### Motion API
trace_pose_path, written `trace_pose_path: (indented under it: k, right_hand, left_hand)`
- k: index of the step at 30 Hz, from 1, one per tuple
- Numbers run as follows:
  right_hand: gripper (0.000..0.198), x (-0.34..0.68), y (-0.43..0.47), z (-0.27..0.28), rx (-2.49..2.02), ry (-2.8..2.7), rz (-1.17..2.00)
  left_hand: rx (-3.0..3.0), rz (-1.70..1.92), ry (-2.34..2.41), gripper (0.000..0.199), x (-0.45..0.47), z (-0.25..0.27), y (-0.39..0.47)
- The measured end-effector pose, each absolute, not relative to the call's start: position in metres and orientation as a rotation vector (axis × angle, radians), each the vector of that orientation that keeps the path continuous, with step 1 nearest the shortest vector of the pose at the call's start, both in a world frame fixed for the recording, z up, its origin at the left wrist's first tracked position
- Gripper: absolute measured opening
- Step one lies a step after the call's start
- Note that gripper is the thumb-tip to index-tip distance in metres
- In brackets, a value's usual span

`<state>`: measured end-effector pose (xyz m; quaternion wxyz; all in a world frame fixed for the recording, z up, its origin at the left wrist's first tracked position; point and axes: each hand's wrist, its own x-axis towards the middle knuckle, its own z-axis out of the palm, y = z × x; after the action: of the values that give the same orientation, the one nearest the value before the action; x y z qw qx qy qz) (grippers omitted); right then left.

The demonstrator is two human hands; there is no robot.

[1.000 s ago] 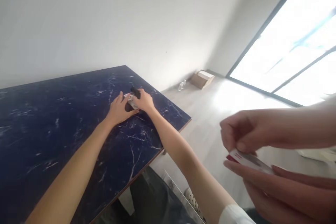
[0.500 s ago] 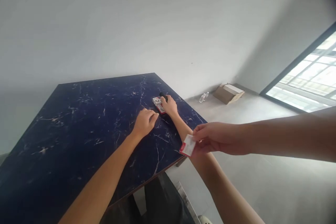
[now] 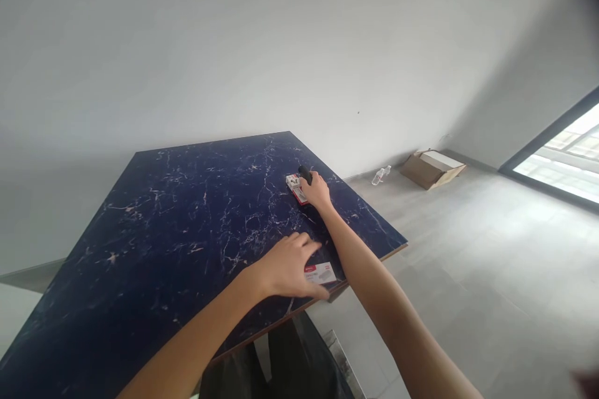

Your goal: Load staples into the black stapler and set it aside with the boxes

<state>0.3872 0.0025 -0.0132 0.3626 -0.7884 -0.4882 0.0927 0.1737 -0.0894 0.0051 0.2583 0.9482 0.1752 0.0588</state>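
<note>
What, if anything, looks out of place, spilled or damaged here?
What seems a clear plastic bottle on the floor, beside the cardboard box, looks stray, perhaps like litter. On the blue table, nothing visibly stands out as spilled or damaged.

No text can be read; the print on the nearer white box [image 3: 322,273] is too small.

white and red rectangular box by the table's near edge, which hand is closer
Left. The left hand is at the white and red rectangular box, fingers spread about it; the right hand is farther across the blue marbled tabletop.
</note>
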Motion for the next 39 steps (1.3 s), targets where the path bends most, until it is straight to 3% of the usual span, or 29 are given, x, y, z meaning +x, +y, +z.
trace_pose_path:
  k: [3, 5, 12, 19, 25, 29, 33, 39]
  right_hand:
    - [0.046, 0.391, 0.003, -0.012, -2.036, -1.274, 0.265]
    - [0.046, 0.394, 0.004, -0.012, -2.04, -1.287, 0.301]
    - [0.05, 0.402, 0.005, -0.01, -2.058, -1.282, 0.391]
    - [0.048, 0.404, 0.002, -0.007, -2.02, -1.259, 0.408]
    - [0.055, 0.408, 0.006, -0.009, -2.019, -1.237, 0.425]
    - [0.056, 0.409, 0.009, -0.01, -2.025, -1.234, 0.431]
    - [0.044, 0.409, 0.007, -0.007, -2.038, -1.261, 0.414]
    - [0.041, 0.409, 0.004, -0.004, -2.062, -1.281, 0.381]
  left_hand:
    - [2.54, 0.168, 0.379, 0.048, 0.171, 0.012, -0.088]
    - [2.469, 0.285, 0.433, 0.035, 0.166, 0.015, -0.08]
    - [2.15, 0.94, 1.075, 0.041, 0.163, -0.003, -0.03]
    - [2.254, 0.909, 1.282, 0.03, 0.245, -0.01, 0.011]
    - [2.283, 0.952, 1.074, 0.04, 0.256, -0.026, 0.014]
    - [2.476, 0.84, 0.962, 0.065, 0.24, -0.035, 0.026]
    - [2.558, 0.529, 0.995, 0.088, 0.242, -0.03, 0.047]
    - [2.55, 0.49, 0.97, 0.089, 0.252, -0.019, 0.063]
